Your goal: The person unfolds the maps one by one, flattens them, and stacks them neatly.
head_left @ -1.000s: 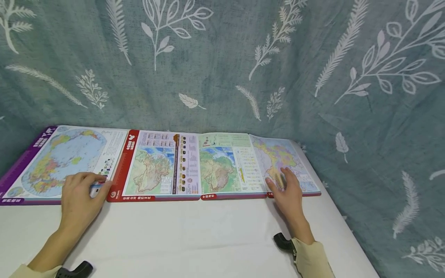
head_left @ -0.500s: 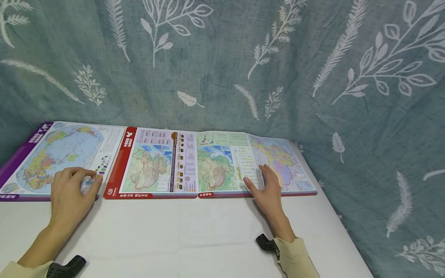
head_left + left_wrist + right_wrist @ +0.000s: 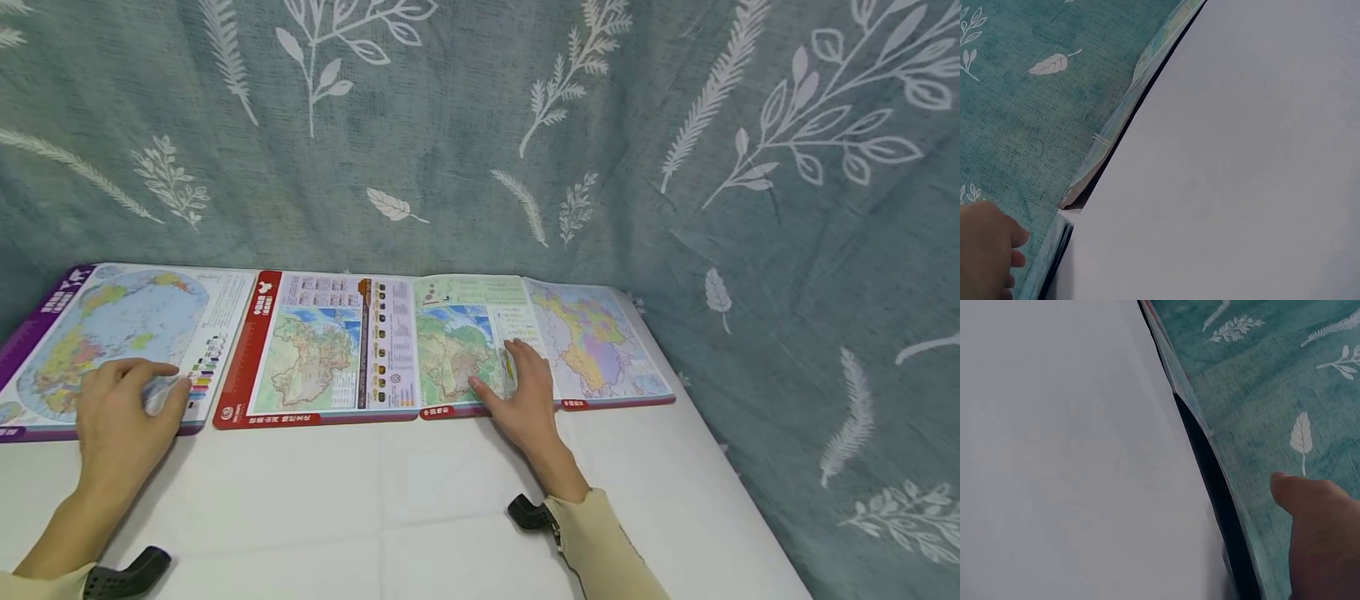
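My left hand [image 3: 123,408] rests on the right part of a world map sheet [image 3: 161,304] with a purple border, its fingers loosely bent. Beside it lies a long fold-out map of several panels [image 3: 311,362] with a red left border. Over its green relief panel my right hand [image 3: 521,396] lies with fingers spread and thumb apart, near the lower edge. Only part of the left hand [image 3: 985,250] shows in the left wrist view, beside the sheet edges. In the right wrist view, the thumb side of the right hand [image 3: 1322,531] appears.
The maps lie along the back of a white-covered table [image 3: 300,492], which slopes away at its right edge. Behind and to the right hangs a green curtain [image 3: 450,108] with white leaf prints. Dark wrist devices [image 3: 127,575] sit at both cuffs.
My right hand has moved left from the rightmost map panel to the green relief panel. My left hand has shifted left, away from the red border. The head view has turned slightly.
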Action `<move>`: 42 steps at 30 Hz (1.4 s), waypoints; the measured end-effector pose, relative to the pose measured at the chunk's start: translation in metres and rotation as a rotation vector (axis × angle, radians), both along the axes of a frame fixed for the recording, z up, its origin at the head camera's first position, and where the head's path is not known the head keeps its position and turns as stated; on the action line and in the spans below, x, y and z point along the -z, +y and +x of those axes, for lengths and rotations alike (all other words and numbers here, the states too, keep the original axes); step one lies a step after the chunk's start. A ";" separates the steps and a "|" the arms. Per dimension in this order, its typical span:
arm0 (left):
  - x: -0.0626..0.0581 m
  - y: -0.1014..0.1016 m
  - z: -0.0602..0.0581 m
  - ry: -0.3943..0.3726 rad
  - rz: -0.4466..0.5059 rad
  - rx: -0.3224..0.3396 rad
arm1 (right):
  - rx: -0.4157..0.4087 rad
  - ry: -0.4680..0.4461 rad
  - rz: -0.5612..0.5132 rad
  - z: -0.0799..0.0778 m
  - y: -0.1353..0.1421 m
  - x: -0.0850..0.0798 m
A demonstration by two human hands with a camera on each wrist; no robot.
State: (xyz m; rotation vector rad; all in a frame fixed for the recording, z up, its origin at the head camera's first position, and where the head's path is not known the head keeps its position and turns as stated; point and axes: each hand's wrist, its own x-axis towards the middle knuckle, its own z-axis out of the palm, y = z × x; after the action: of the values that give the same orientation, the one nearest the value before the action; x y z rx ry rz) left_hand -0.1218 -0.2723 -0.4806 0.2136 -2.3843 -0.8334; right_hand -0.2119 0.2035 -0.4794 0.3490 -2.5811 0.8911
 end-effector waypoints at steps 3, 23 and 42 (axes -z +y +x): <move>-0.001 -0.004 0.001 -0.013 0.000 -0.025 | -0.027 0.013 -0.007 0.001 -0.016 0.000; -0.004 -0.029 0.001 -0.108 -0.021 -0.130 | -0.128 0.063 -0.009 0.010 -0.088 0.004; 0.005 -0.065 -0.002 -0.326 0.129 -0.293 | -0.186 0.055 0.030 0.022 -0.142 0.003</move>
State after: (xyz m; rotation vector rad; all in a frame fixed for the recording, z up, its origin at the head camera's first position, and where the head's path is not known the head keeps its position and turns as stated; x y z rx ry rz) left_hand -0.1239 -0.3368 -0.4857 0.7839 -2.5086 -0.8638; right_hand -0.1894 0.0613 -0.4825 0.6220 -2.5440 0.8920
